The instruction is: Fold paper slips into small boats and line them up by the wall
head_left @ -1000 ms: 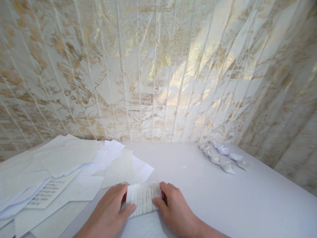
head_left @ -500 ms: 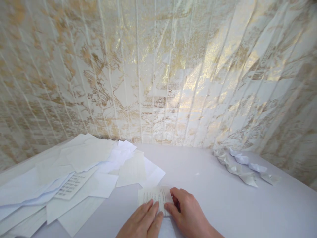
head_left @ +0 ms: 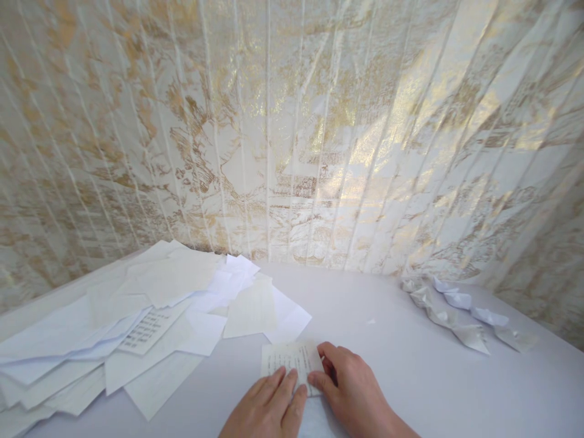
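Observation:
A small piece of paper with lines of dark writing lies on the table at the bottom middle. My left hand rests flat over its lower left part, fingers stretched out. At the right edge, my right hand pinches the paper between thumb and bent fingers. Below the written part a paler area shows between my hands; whether it belongs to the same paper I cannot tell.
Loose sheets of paper are heaped on the left of the white table. Several folded paper boats stand in two rows at the right. A tiny white scrap lies mid-table. Behind hangs a gold-patterned curtain.
The whole view has shifted a little, so things appear farther right. Both hands keep nearly the same hold on the paper.

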Available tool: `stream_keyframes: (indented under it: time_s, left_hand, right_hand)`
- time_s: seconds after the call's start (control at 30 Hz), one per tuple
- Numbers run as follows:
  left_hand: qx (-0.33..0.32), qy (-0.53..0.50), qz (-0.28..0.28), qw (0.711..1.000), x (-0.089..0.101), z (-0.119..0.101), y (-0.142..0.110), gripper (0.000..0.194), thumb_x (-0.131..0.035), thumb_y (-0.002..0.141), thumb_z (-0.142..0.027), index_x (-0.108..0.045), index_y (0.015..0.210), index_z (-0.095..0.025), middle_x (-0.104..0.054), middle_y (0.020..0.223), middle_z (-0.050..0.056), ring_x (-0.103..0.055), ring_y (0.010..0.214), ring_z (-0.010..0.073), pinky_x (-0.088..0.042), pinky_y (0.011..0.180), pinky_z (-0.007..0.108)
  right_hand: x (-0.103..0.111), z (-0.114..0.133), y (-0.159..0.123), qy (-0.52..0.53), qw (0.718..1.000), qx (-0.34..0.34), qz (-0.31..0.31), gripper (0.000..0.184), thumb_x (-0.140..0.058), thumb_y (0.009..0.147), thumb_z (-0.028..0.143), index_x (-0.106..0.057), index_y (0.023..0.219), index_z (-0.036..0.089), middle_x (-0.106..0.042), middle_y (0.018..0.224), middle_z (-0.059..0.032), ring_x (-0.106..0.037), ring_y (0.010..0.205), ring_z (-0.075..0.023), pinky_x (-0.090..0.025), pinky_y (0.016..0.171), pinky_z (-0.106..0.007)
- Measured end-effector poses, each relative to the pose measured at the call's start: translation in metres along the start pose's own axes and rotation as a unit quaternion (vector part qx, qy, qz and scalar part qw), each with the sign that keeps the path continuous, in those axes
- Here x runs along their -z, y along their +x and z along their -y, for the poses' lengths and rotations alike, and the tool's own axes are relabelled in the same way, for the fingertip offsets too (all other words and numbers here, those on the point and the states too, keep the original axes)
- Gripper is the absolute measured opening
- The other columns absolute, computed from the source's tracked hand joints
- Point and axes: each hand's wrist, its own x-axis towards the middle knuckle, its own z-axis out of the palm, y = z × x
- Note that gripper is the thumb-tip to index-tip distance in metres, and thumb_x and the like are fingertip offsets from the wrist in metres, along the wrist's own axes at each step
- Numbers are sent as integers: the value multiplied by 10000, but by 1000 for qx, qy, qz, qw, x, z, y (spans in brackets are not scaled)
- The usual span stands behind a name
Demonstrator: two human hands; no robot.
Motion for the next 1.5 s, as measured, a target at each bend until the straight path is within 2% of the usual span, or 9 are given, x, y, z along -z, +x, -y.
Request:
stream_keyframes:
  time_s: [0.07, 0.23, 0.33, 0.5, 0.77, 0.83, 1.07, 1.3, 1.5]
  left_hand:
    - [10, 13, 6, 1000, -6, 0, 1, 370, -431, 805, -129, -522, 1164, -148, -562, 1172, 157, -542, 1050, 304, -497, 821, 362]
    - [43, -9, -38, 998, -36, 3, 0, 386, -463, 797, -145, -510, 1178, -187, -545, 1207, 131, -517, 1084, 300, -470, 867, 377]
    - [35, -15, -27, 999, -23, 3, 1, 381, -459, 793, -120, -520, 1167, -158, -556, 1185, 157, -531, 1063, 310, -479, 855, 384]
    - [20, 11, 57, 998, 14, -1, 7, 395, -437, 777, -70, -527, 1160, -108, -534, 1180, 192, -526, 1053, 331, -493, 824, 401]
    - [42, 10, 129, 991, 29, -7, 14, 403, -422, 805, -61, -493, 1199, -104, -485, 1226, 186, -468, 1105, 309, -449, 879, 389]
    - [47, 13, 141, 989, 30, -7, 15, 411, -418, 809, -62, -480, 1213, -107, -474, 1237, 182, -456, 1117, 304, -441, 891, 382]
    - [61, -46, 99, 992, 17, -4, 9, 420, -400, 812, -57, -475, 1220, -125, -443, 1266, 176, -429, 1149, 315, -424, 904, 428]
    - [54, -17, 133, 989, 28, -7, 13, 406, -399, 816, -57, -482, 1212, -92, -453, 1243, 206, -430, 1128, 330, -428, 893, 419]
    - [55, -12, 153, 987, 21, -7, 16, 441, -416, 788, -32, -466, 1224, -75, -427, 1254, 228, -414, 1133, 358, -425, 886, 455]
  right_hand:
    - [1, 1, 1, -5, 1000, -1, 3, 56, -500, 727, 194, -500, 670, 194, -585, 635, -13, -509, 587, -157, -311, 547, -233]
    - [2, 5, 2, -11, 1000, -4, 7, 83, -501, 734, 201, -481, 654, 202, -585, 630, -5, -505, 577, -152, -305, 539, -227]
    - [2, 5, 2, -16, 1000, -5, 4, 102, -496, 740, 197, -469, 642, 203, -580, 620, 0, -501, 570, -150, -296, 531, -225]
    - [1, 5, 2, -21, 1000, -6, 1, 118, -498, 743, 195, -461, 632, 200, -582, 620, -2, -505, 576, -151, -293, 528, -225]
    - [-1, 4, 2, -25, 1000, -6, -5, 121, -501, 751, 189, -466, 635, 197, -583, 618, 6, -502, 565, -142, -289, 525, -215]
    - [-1, 4, 2, -26, 1000, -5, -6, 119, -502, 750, 189, -468, 636, 196, -582, 617, 7, -502, 564, -140, -289, 524, -214]
    - [-1, 4, 3, -26, 1000, -3, -7, 121, -505, 745, 183, -466, 632, 197, -584, 618, 7, -502, 567, -140, -290, 523, -212]
    - [-2, 2, 2, -23, 1000, 3, -10, 114, -506, 749, 184, -471, 641, 196, -583, 616, 8, -506, 569, -142, -288, 525, -216]
    - [-1, 5, 1, -25, 1000, -2, -12, 123, -506, 746, 180, -471, 629, 196, -584, 614, 8, -508, 565, -142, -297, 523, -216]
